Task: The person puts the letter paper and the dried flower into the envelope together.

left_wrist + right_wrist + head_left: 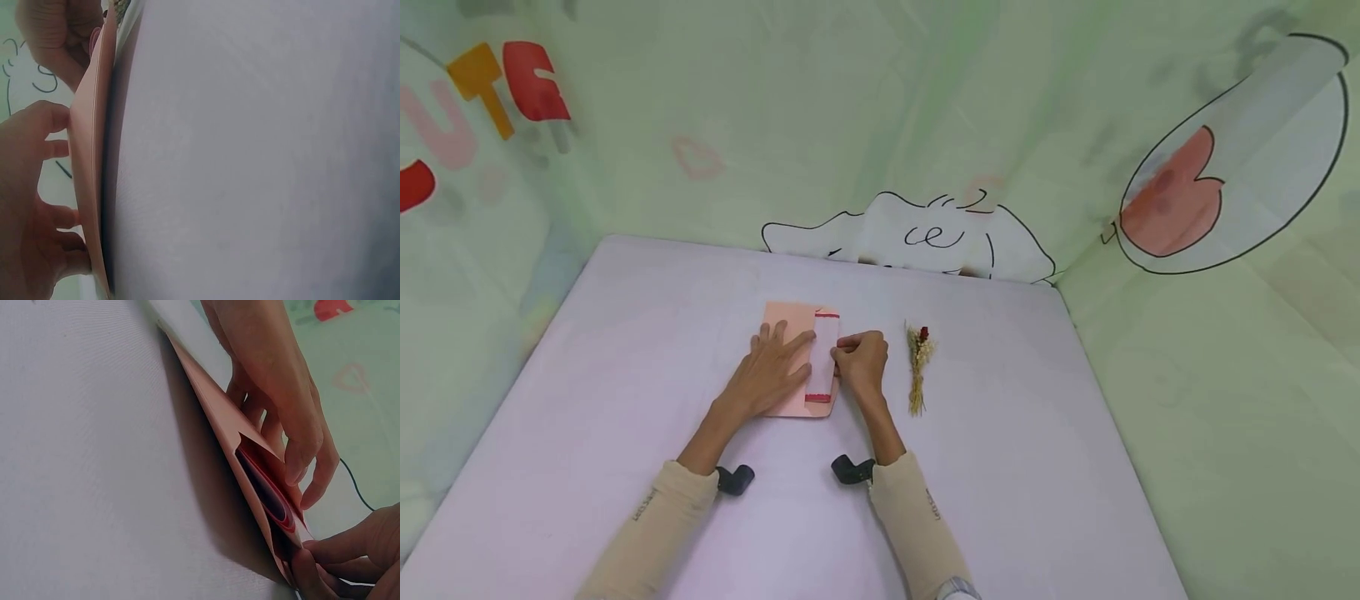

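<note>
A pink envelope (786, 404) lies on the table, a white strip with red ends (823, 354) along its right side. My left hand (767, 367) rests on it with fingers spread, some tips touching the strip. At the right edge, my right hand (862, 358) pinches the envelope's mouth between thumb and fingers. The right wrist view shows the mouth gaping, with folded red-edged paper (269, 487) inside. Over this opening are the fingers of my left hand (284, 425), while my right hand (350, 559) holds its lower corner. From the left wrist, the envelope (90, 144) appears edge-on.
A small bunch of dried flowers (919, 371) with a red bloom lies right of my right hand. The pale table (1037, 467) meets printed green cloth walls (820, 108) at the back and sides. Dark wrist cameras (852, 470) jut out from both sleeves.
</note>
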The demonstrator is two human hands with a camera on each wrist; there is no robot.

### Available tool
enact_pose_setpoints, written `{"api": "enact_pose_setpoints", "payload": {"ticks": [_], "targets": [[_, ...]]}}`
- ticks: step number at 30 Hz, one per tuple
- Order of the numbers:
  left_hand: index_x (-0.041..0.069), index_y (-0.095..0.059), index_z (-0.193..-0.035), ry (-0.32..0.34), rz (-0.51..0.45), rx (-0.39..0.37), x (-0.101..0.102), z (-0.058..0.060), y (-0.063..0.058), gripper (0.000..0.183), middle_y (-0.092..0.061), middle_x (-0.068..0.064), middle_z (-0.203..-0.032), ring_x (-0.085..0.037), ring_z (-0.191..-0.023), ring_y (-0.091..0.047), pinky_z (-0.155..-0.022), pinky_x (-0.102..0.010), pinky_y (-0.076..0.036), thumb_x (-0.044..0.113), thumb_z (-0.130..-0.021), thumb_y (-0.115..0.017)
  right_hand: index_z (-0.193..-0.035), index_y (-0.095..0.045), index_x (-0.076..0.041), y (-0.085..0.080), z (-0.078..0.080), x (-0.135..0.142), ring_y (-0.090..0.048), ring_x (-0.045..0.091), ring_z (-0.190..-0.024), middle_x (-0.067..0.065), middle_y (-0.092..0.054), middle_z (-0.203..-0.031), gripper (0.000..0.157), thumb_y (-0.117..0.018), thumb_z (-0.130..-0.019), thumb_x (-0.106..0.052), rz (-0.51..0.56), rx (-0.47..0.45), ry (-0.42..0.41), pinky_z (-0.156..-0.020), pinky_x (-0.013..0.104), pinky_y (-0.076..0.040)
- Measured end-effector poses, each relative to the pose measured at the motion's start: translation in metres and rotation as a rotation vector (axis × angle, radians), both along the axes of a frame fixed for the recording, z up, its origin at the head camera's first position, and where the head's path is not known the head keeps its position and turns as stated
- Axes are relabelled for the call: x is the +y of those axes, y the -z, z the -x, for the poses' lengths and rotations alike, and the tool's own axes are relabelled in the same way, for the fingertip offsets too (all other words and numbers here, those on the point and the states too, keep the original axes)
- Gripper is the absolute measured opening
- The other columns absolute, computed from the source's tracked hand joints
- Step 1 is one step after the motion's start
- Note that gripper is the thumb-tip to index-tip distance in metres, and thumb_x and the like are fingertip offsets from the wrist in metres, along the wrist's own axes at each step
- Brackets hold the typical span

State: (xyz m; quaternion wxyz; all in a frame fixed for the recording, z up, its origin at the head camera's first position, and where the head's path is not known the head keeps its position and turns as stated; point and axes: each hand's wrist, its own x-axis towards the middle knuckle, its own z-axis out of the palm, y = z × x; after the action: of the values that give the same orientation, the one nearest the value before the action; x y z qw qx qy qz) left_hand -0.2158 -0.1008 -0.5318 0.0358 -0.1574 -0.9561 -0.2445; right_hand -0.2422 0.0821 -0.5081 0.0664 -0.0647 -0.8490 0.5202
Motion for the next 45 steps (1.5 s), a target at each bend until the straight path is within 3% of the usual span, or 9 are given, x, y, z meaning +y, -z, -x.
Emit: {"api": "enact_pose_setpoints", "payload": {"ticks": [2, 9, 15, 27, 37, 45], "targets": [[0.025, -0.054, -0.160, -0.005, 0.010, 0.002, 0.000, 0.000, 0.000, 0.054, -0.039, -0.030, -0.166, -0.061, -0.154, -0.037, -0.106, -0.073, -0.053, 0.038, -0.108, -0.060, -0.097, -0.082, 0.009, 0.001, 0.001, 0.000, -0.076, 0.027, -0.059, 0.025, -0.080, -0.086, 0.006, -0.080, -0.093, 0.005, 0.005, 0.003, -0.016, -0.052, 0.027, -0.061], [0.025, -0.055, -0.160, -0.004, 0.014, 0.029, -0.002, 0.000, -0.002, 0.054, -0.042, -0.029, -0.162, -0.056, -0.145, -0.044, -0.095, -0.067, -0.059, 0.039, -0.108, -0.061, -0.097, -0.082, 0.009, 0.000, 0.003, -0.006, -0.076, 0.023, -0.059, 0.026, -0.080, -0.087, 0.006, -0.078, -0.092, 0.007, 0.029, -0.010, -0.026, -0.053, 0.029, -0.062], [0.024, -0.054, -0.160, -0.011, 0.010, 0.023, -0.003, -0.002, -0.003, 0.055, -0.040, -0.031, -0.164, -0.059, -0.151, -0.040, -0.103, -0.072, -0.055, 0.039, -0.108, -0.063, -0.098, -0.083, 0.008, -0.001, 0.003, -0.008, -0.077, 0.026, -0.060, 0.025, -0.080, -0.086, 0.008, -0.079, -0.092, 0.007, 0.000, 0.001, -0.040, -0.053, 0.027, -0.061], [0.023, -0.052, -0.162, 0.002, 0.022, 0.031, -0.002, -0.001, 0.000, 0.057, -0.039, -0.033, -0.166, -0.060, -0.151, -0.040, -0.112, -0.072, -0.048, 0.037, -0.108, -0.061, -0.101, -0.083, 0.008, 0.000, 0.003, -0.011, -0.070, 0.014, -0.057, 0.023, -0.080, -0.088, 0.009, -0.077, -0.094, 0.006, -0.010, -0.001, -0.075, -0.055, 0.023, -0.060], [0.022, -0.051, -0.163, 0.001, 0.002, 0.012, -0.001, -0.003, -0.001, 0.059, -0.036, -0.034, -0.168, -0.065, -0.156, -0.033, -0.124, -0.074, -0.035, 0.038, -0.108, -0.061, -0.101, -0.082, 0.010, 0.003, 0.004, -0.014, -0.074, 0.019, -0.059, 0.024, -0.081, -0.087, 0.010, -0.076, -0.093, 0.008, -0.019, 0.000, -0.110, -0.055, 0.024, -0.061], [0.022, -0.052, -0.163, 0.009, -0.004, 0.012, 0.001, -0.003, -0.002, 0.058, -0.038, -0.033, -0.166, -0.065, -0.154, -0.035, -0.123, -0.074, -0.036, 0.039, -0.108, -0.061, -0.101, -0.082, 0.010, 0.004, 0.003, -0.013, -0.077, 0.022, -0.060, 0.024, -0.080, -0.086, 0.011, -0.077, -0.092, 0.009, -0.006, -0.003, -0.105, -0.054, 0.025, -0.061]]}}
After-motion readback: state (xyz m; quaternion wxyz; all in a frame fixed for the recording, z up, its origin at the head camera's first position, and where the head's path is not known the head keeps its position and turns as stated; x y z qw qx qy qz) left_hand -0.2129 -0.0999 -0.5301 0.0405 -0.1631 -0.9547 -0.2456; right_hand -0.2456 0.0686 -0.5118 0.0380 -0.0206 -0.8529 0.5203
